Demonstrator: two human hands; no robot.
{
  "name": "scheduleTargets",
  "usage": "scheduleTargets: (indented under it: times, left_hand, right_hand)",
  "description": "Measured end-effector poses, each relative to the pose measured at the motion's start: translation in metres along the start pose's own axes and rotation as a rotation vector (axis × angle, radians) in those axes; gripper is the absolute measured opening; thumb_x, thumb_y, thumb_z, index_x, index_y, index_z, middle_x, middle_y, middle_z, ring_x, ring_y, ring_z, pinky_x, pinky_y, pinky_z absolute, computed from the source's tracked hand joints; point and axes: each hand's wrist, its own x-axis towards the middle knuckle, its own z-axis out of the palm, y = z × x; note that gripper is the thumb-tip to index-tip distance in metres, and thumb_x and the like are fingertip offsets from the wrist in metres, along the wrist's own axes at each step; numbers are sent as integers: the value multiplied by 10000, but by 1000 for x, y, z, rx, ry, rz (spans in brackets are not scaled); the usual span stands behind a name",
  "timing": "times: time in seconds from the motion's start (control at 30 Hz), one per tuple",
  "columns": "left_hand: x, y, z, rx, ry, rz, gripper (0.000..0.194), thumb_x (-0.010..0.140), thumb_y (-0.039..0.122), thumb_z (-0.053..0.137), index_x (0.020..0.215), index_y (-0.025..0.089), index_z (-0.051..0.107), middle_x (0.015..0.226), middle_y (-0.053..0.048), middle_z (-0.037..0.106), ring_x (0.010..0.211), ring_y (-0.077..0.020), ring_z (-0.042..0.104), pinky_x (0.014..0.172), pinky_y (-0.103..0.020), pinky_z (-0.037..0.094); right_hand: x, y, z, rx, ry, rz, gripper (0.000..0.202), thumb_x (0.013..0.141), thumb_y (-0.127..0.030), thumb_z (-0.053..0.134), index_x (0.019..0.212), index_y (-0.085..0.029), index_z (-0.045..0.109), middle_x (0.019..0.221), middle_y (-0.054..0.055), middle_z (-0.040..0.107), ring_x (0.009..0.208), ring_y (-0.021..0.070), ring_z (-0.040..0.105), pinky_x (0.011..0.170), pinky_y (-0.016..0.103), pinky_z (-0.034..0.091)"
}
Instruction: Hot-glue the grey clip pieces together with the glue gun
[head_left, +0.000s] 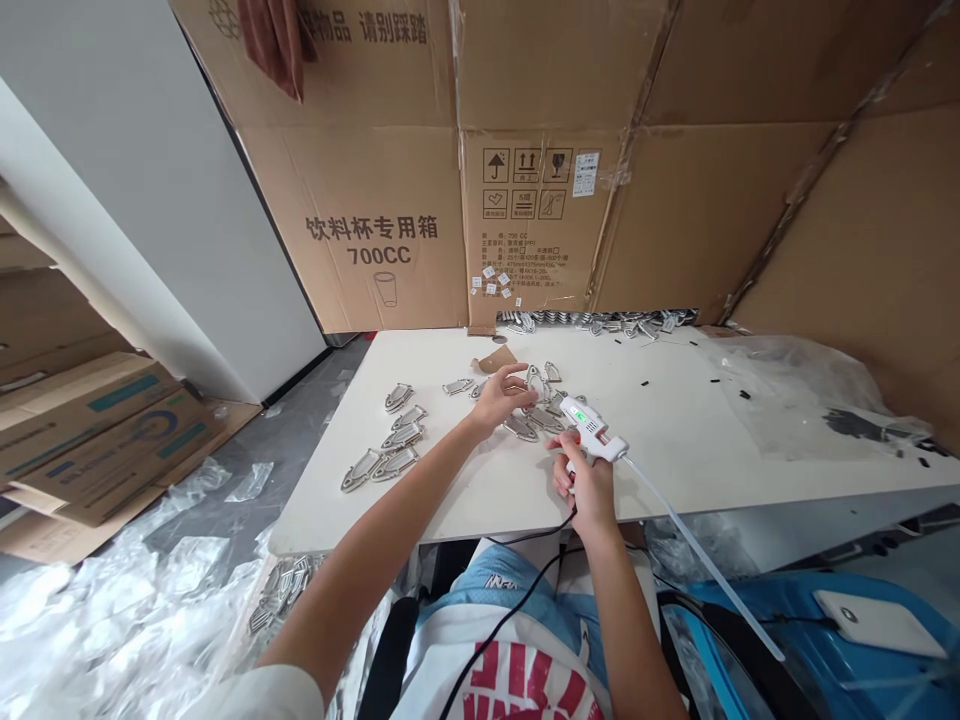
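Note:
My left hand (501,402) reaches over the white table with its fingers closed on a small silver metal frame (537,382), held slightly raised. In my right hand (586,482) is a white hot glue gun (592,428) with a green light on its side, its nozzle pointing up and left toward the frame. A long translucent glue stick (705,555) sticks out of the gun's back. More silver frames (544,420) lie flat just below and beside my left hand. Further left, several similar frames (401,435) rest in loose groups.
Cardboard panels (390,180) stand behind the table (450,490). A pile of metal pieces (630,322) shows through a gap at the back. Clear plastic (795,390) and small black bits lie at right. A black cable (517,610) crosses my lap. A white power bank (877,622) lies lower right.

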Motion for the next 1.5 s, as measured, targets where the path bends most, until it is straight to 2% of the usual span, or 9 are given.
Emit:
scheduleTargets:
  times: [0.07, 0.2, 0.3, 0.43, 0.5, 0.67, 0.83, 1.0, 1.5]
  left_hand:
    - [0, 1, 1, 20, 5, 5, 673, 726, 257, 947, 1335, 197, 666, 1044, -31, 708, 873, -170, 734, 847, -349, 591]
    - [0, 4, 2, 71, -13, 19, 438, 718, 319, 941, 1073, 143, 754, 1019, -56, 754, 937, -178, 708, 903, -333, 562]
    - [1, 3, 2, 53, 6, 14, 440, 696, 368, 960, 1012, 154, 740, 959, -40, 752, 888, -167, 695, 895, -342, 576]
    - [2, 1, 2, 67, 54, -30, 458, 643, 385, 992, 930, 177, 702, 889, -10, 718, 816, -156, 681, 797, -320, 586]
    - [2, 0, 1, 82, 75, -35, 464, 621, 364, 1004, 928, 180, 708, 876, -13, 723, 830, -168, 697, 785, -313, 578]
    - [2, 1, 1, 134, 69, -53, 485, 643, 321, 999, 1056, 179, 787, 892, -44, 778, 902, -199, 743, 870, -329, 563]
    - [1, 1, 1, 120, 49, -93, 475, 639, 382, 1018, 996, 164, 792, 888, -77, 816, 874, -228, 767, 850, -356, 572]
    - [-1, 2, 2, 81, 8, -95, 489, 638, 390, 1028, 997, 147, 802, 900, -95, 822, 854, -220, 773, 814, -342, 576]
    - [0, 0, 1, 95, 3, -106, 395, 684, 322, 991, 982, 145, 801, 897, -94, 827, 842, -194, 756, 780, -304, 568]
  right_hand:
    - [0, 0, 0, -2, -2, 0, 488, 766, -549, 934, 896, -210, 609, 874, 8, 745, 391, 10, 371, 353, 167, 293]
    - [0, 0, 0, -8, -8, 0, 488, 760, -549, 933, 909, -217, 607, 862, -2, 742, 394, 17, 377, 357, 169, 299]
    - [0, 0, 0, -24, -15, 3, 486, 764, -552, 925, 915, -218, 606, 858, -10, 735, 396, 22, 382, 356, 174, 296]
    - [1, 2, -1, -42, -31, 9, 472, 781, -558, 909, 910, -215, 612, 853, -17, 726, 390, 23, 383, 350, 182, 298]
    - [2, 2, -1, -53, -38, 8, 455, 796, -557, 892, 907, -216, 611, 860, -18, 728, 386, 23, 380, 348, 186, 300]
    - [2, 3, -1, -87, -31, 8, 445, 809, -556, 879, 911, -222, 603, 858, -19, 733, 392, 26, 376, 346, 184, 306]
    - [2, 4, 0, -126, -42, 11, 449, 819, -571, 879, 895, -224, 604, 817, -13, 728, 396, 40, 377, 336, 191, 288]
    - [2, 3, 2, -137, -30, 20, 456, 798, -567, 890, 885, -226, 600, 800, -10, 731, 391, 46, 378, 330, 197, 291]
    - [6, 6, 5, -157, 31, 31, 439, 773, -560, 886, 834, -220, 614, 696, -4, 709, 345, 56, 401, 316, 195, 283]
